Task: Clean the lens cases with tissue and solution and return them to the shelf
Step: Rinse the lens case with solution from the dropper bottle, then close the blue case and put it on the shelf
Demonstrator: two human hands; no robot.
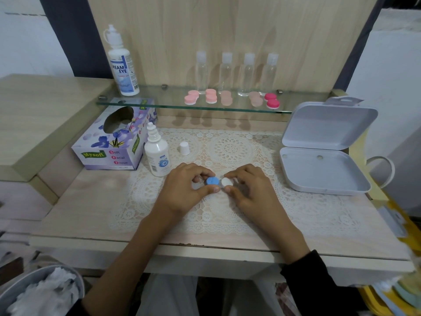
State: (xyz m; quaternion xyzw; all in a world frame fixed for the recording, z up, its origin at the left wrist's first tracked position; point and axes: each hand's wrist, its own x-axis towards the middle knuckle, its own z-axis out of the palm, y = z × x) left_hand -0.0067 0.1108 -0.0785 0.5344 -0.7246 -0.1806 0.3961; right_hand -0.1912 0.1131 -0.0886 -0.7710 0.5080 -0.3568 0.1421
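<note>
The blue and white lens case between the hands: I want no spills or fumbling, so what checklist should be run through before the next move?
1. Left hand pinches the blue cap: ok.
2. Right hand pinches the white cap: ok.
3. Small solution bottle uncapped, its cap standing beside it: ok.
4. Tissue pulled from the tissue box and at hand: not ok, none is out.
5. Free spot on the glass shelf left of the pink cases: ok.
6. Inside of the case clean: cannot tell, the caps cover it.
</note>
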